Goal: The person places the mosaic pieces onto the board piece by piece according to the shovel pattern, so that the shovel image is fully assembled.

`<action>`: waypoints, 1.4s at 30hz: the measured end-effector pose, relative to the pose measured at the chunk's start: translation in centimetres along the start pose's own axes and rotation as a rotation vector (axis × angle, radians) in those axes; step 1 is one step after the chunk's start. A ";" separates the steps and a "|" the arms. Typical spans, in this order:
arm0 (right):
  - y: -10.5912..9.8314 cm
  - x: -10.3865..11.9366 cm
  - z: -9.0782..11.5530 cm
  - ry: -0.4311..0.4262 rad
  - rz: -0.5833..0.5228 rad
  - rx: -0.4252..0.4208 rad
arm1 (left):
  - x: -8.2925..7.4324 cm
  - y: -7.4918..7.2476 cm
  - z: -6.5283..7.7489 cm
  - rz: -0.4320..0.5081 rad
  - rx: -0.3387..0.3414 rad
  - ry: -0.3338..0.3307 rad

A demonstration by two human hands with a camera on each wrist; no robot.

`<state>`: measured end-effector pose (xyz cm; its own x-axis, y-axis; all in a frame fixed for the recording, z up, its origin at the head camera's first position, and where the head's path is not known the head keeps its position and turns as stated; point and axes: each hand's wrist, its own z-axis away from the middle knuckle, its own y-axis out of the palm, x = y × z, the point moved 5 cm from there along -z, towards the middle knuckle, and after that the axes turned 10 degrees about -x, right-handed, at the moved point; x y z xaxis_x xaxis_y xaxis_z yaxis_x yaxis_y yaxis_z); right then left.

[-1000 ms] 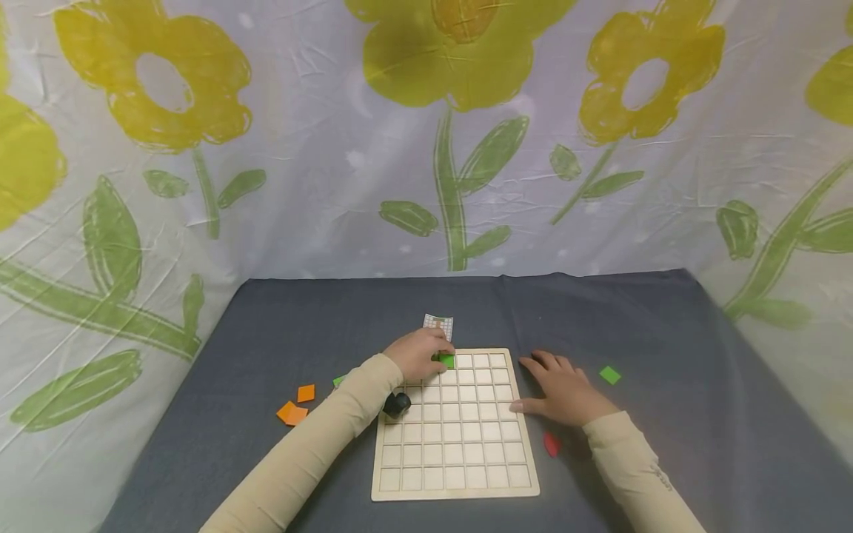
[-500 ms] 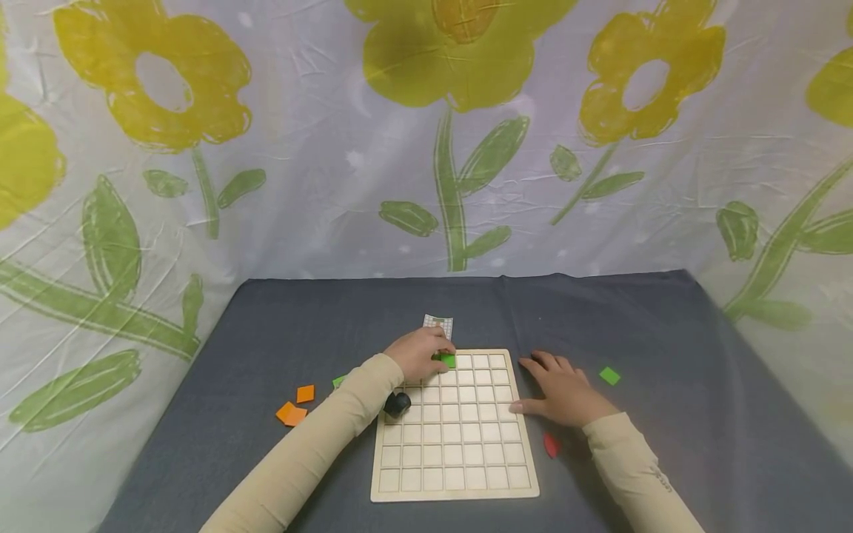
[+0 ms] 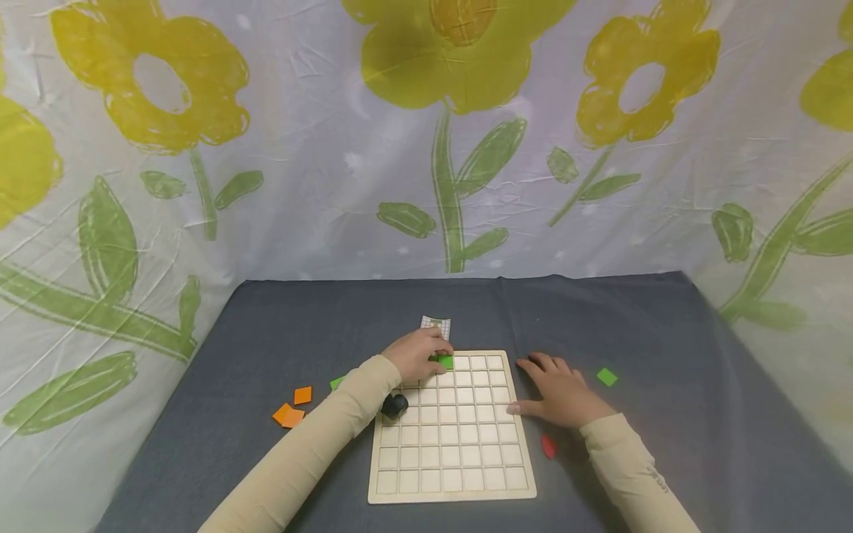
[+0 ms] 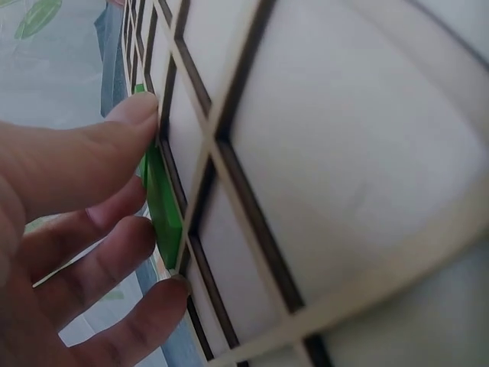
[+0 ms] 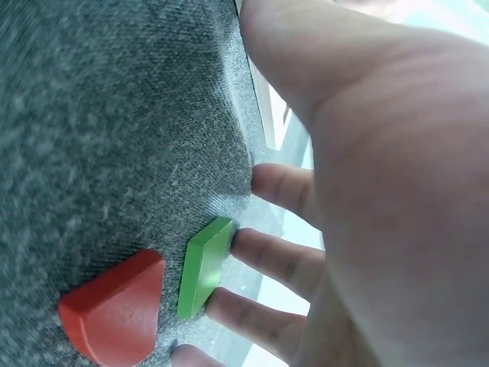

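The pale wooden grid board [image 3: 453,437] lies on the dark cloth. My left hand [image 3: 416,357] reaches over its far left part, thumb and index finger at opposite edges of a green square tile [image 3: 446,362] in the far row. The left wrist view shows the thumb against this green tile [image 4: 162,210], the other fingers spread behind it. A bit more green shows beside it, mostly hidden by the fingers. My right hand [image 3: 556,391] rests with spread fingers at the board's right edge, its thumb touching the rim. It holds nothing.
Right of the board lie a loose green tile [image 3: 607,377] and a red leaf-shaped piece [image 3: 549,446]. Orange tiles [image 3: 288,416] and a partly hidden green tile [image 3: 336,383] lie left. Behind the board is a small printed grid card [image 3: 436,323]. A flowered curtain [image 3: 333,185] surrounds the table.
Both hands and the tiles keep their places. Only the head view has shifted very slightly.
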<state>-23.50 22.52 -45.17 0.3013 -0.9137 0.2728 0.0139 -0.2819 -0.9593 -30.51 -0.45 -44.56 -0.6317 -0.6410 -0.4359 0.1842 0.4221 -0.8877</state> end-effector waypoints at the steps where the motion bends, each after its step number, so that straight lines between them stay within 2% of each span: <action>1: 0.1 0.0 0.0 -0.002 -0.002 0.002 | 0.1 -0.1 0.1 0.006 0.001 -0.005; 7: 0.4 0.0 -0.1 0.005 0.001 0.012 | 0.6 -0.9 1.2 0.046 -0.035 -0.013; 13: 0.3 0.1 0.0 0.006 -0.003 0.016 | 2.0 -2.6 2.9 0.037 -0.082 -0.072; 21: 0.3 -0.1 -0.1 0.009 -0.001 0.006 | 4.2 -5.7 6.6 -0.025 -0.147 -0.091; 26: 0.5 -0.1 -0.1 0.008 0.014 0.006 | 5.9 -6.9 9.3 -0.045 -0.171 -0.149; 30: 0.4 -0.1 -0.1 0.007 0.018 0.002 | 7.1 -7.4 11.3 -0.061 -0.155 -0.192; 34: 0.2 -0.1 0.0 0.009 0.015 -0.003 | 7.8 -7.2 12.8 -0.076 -0.102 -0.196; 37: 0.2 0.0 0.1 0.004 0.007 0.000 | 8.2 -6.8 13.6 -0.077 -0.076 -0.191; 42: 0.4 0.0 0.0 0.006 0.007 0.005 | 8.7 -6.3 14.1 -0.089 -0.078 -0.192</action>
<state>-23.47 22.39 -45.52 0.2961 -0.9173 0.2661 0.0164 -0.2737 -0.9617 -26.56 -17.72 -44.86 -0.4864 -0.7851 -0.3833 0.0706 0.4020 -0.9129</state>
